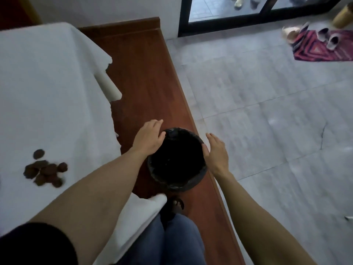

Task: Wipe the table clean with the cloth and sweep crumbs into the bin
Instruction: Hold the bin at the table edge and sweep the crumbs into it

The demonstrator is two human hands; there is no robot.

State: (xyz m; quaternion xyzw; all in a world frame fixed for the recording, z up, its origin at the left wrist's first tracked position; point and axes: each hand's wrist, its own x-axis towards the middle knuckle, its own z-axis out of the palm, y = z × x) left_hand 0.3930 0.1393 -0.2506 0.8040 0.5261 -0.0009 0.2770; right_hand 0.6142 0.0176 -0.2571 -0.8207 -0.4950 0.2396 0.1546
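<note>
Below, on a strip of reddish wooden floor (145, 77), a round bin (176, 159) lined with a black bag, standing just beside the hanging edge of the white-covered table (47, 92). At the bin's left rim, the left hand (148, 139), fingers straight and loosely together, palm down, seemingly touching the liner, though contact hard to confirm. At the right rim, the right hand (215, 153), fingers likewise straight and relaxed, thumb against or just beside the rim, gripping nothing. On the table's near left part, a small heap of dark brown crumbs (45, 170), round and flat in shape, well apart from the bin. No wiping cloth told apart from the table's white covering. Under the arms, blue jeans (177, 241) and a sandalled foot (176, 204) on the wood. Further right, pale grey floor tiles (267, 111); far off, a striped red mat (322, 48) with shoes (326, 37) on it, near a dark-framed glass door (229, 8).
</note>
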